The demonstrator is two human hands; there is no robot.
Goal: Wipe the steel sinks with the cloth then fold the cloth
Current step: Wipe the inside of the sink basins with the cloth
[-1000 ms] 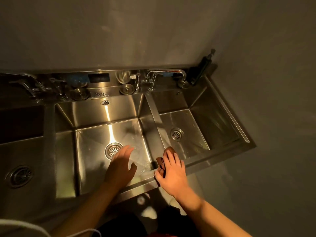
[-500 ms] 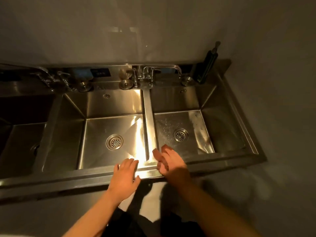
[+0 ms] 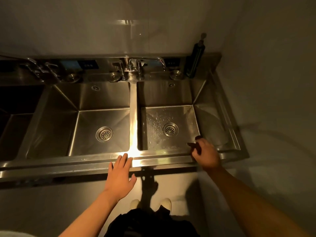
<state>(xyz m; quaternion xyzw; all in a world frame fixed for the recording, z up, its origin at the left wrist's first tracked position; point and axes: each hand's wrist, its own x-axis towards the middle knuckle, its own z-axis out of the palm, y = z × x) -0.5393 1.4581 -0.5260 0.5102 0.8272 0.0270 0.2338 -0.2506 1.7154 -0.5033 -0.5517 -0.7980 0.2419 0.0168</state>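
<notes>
A steel unit holds a middle sink (image 3: 95, 98) and a right sink (image 3: 164, 96), split by a bright divider (image 3: 133, 106). Water drops lie on the right sink's floor around its drain (image 3: 170, 129). My right hand (image 3: 206, 153) is on the front rim at the right sink's front right corner. It grips a small dark cloth (image 3: 192, 145), of which only the edges show past the fingers. My left hand (image 3: 120, 175) hovers flat with straight fingers over the front rim, just left of the divider, and holds nothing.
A swivel faucet (image 3: 147, 61) stands behind the divider, with more taps (image 3: 41, 69) at the back left. A dark pump bottle (image 3: 195, 60) stands in the back right corner. A third basin (image 3: 15, 124) lies in shadow at the left. Walls close the back and right.
My right hand slid with the cloth along the front rim from the divider to the right sink's front right corner. My left hand drew back out of the middle sink to the front rim.
</notes>
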